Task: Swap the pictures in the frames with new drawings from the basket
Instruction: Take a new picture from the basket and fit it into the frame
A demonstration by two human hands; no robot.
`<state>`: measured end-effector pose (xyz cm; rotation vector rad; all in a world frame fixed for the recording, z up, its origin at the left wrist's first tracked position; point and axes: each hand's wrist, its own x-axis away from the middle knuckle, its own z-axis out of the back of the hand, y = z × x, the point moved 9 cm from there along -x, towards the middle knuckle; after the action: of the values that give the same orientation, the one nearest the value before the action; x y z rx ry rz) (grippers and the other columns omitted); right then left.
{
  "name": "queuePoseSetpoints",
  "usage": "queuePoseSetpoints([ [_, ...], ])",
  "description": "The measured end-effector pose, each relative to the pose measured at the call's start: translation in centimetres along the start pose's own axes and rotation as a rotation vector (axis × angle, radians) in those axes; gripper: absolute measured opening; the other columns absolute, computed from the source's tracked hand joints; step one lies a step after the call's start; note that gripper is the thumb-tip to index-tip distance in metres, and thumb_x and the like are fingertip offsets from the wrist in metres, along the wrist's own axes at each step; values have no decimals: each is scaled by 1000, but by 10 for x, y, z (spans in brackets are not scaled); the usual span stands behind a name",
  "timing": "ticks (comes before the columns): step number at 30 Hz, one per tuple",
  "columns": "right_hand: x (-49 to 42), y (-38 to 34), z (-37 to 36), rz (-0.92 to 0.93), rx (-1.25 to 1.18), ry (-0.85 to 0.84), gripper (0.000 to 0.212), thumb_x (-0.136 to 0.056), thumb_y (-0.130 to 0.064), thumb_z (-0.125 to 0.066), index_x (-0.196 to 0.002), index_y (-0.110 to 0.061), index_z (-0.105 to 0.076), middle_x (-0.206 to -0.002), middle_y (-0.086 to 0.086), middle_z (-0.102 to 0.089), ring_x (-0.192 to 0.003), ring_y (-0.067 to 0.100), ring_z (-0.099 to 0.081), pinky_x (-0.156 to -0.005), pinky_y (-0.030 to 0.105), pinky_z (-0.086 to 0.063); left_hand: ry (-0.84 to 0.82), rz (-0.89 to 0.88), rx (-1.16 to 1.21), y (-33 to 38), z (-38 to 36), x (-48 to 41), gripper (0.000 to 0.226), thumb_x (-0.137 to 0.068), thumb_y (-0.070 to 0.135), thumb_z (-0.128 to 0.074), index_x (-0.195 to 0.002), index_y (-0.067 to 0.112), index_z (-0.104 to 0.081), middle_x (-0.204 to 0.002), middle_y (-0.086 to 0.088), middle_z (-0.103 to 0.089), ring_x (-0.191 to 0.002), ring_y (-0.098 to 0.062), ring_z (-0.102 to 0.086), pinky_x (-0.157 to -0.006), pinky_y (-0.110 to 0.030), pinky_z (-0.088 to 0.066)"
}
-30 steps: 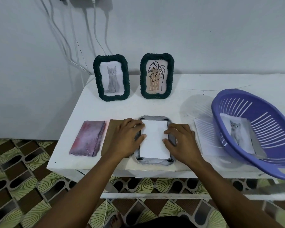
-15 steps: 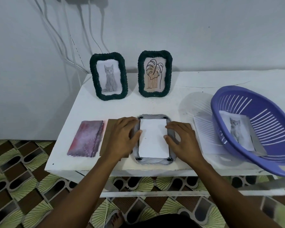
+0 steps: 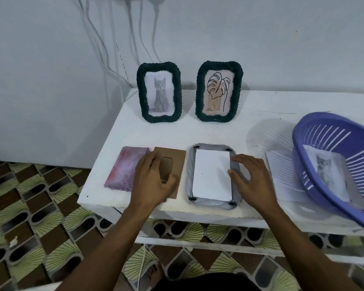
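Note:
A grey frame [image 3: 190,164] lies face down near the table's front edge, and a white sheet [image 3: 211,175] rests in its back. My right hand [image 3: 252,177] rests on the frame's right side, fingers spread and thumb at the sheet's edge. My left hand [image 3: 153,181] is curled over a brown backing board [image 3: 177,156] just left of the frame. A pink picture [image 3: 122,169] lies left of that board. At the right, the purple basket [image 3: 324,131] holds a cat drawing [image 3: 326,173].
Two dark green frames stand at the back of the white table [image 3: 219,133]: one with a cat picture [image 3: 141,91], one with a leaf drawing [image 3: 200,91]. A white sheet [image 3: 282,171] lies under the basket. Cables hang down the wall.
My left hand has left the grey frame and moved left onto the brown backing board. My right hand stays at the frame's right edge, its fingers now spread.

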<state>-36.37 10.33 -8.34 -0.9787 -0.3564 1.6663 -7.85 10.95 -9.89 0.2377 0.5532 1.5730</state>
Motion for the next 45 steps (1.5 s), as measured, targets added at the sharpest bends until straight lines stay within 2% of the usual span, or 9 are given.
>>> queuePoseSetpoints([
  [7,-5,-22,7,-19,-103,44,27,-86,-27,-63,-113,-24,-67,-116,-19,-61,-109,-13,-45,-94,14,-36,64,9,141,18,18,3,63,-84,41,-64,-140,17,-45,-160,4,-22,-136,-21,-38,-106,-35,-43],
  [14,-24,-51,-5,-144,-333,-12,25,-86,-26,-70,-111,-33,-67,-87,-18,-71,-92,5,-64,-74,19,-45,93,-86,283,86,19,-3,54,-79,43,-68,-127,20,-55,-159,11,-19,-131,-11,-40,-97,-25,-46],
  [18,-29,-33,2,-308,-475,-2,24,-84,-13,-72,-105,-24,-71,-81,-5,-72,-74,-5,-63,-66,10,-41,33,-77,473,98,7,-3,47,-80,39,-72,-123,24,-59,-152,11,-33,-126,-2,-43,-94,-13,-41],
  [21,-26,-17,6,-406,-547,-22,23,-85,-11,-70,-103,-25,-72,-74,-11,-72,-75,-3,-64,-69,16,-45,-73,1,711,83,-3,-10,32,-88,26,-67,-120,23,-63,-132,7,-59,-115,-8,-58,-95,-26,-51],
  [25,-19,-2,3,-454,-513,-68,23,-86,-15,-70,-106,-28,-72,-76,-13,-73,-84,1,-65,-72,20,-45,-172,-43,645,77,-12,-16,32,-88,13,-67,-117,27,-66,-117,11,-66,-102,-4,-62,-94,-34,-53],
  [33,-14,9,-9,-490,-485,-101,25,-87,-13,-69,-108,-26,-71,-84,-2,-72,-84,-1,-64,-70,11,-45,-170,-63,539,73,-25,-16,34,-87,11,-69,-118,24,-65,-121,4,-58,-102,-1,-52,-80,6,-33],
  [39,-14,10,-13,-421,-354,-127,25,-87,-14,-68,-109,-25,-69,-86,0,-72,-86,-1,-64,-73,7,-44,-124,-199,433,75,-25,-14,33,-87,16,-68,-119,21,-65,-114,4,-62,-102,0,-49,-89,-7,-36],
  [42,-13,3,-9,-228,-26,-94,28,-83,-22,-70,-110,-30,-68,-89,-11,-68,-95,14,-57,-83,29,-46,-109,-270,295,73,-33,-13,36,-84,31,-62,-119,22,-66,-113,3,-63,-112,-15,-45,-92,-33,-38],
  [45,-8,-1,-13,-86,189,-92,27,-80,-28,-68,-107,-28,-68,-104,-8,-66,-105,22,-50,-83,40,-43,-74,-303,152,70,-37,-10,40,-86,40,-55,-120,23,-64,-120,4,-59,-119,-18,-40,-93,-37,-35],
])
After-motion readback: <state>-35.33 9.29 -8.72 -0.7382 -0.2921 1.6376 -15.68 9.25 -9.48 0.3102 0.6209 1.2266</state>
